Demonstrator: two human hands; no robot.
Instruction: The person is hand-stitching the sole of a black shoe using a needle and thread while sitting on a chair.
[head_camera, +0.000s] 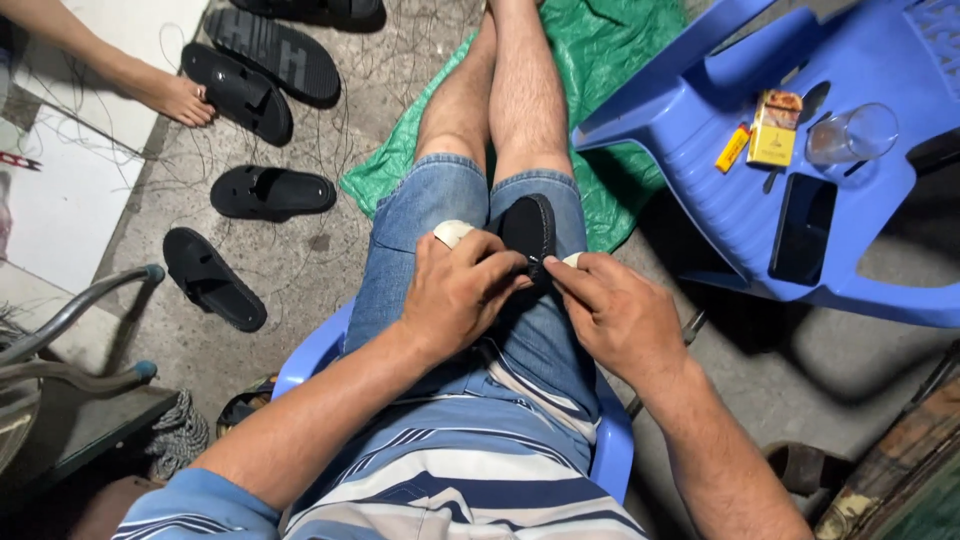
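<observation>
Here, in the head view, the black shoe sole (527, 232) rests on the denim lap, the left hand (462, 292) curled closed over it and the right hand (612, 312) pinching its edge; it looks light and bendy, best gripped by the rim.

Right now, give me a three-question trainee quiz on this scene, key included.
1. True or false: both hands, the left hand and the right hand, are at the black shoe sole on the person's lap.
2. Which lies flat on the blue plastic chair to the right? A) a dark phone B) a hammer C) a plate
3. Fill in: the cloth under the person's legs is ____.

Key:
1. True
2. A, the dark phone, near a clear glass lying on its side
3. Green, the green sheet
</observation>
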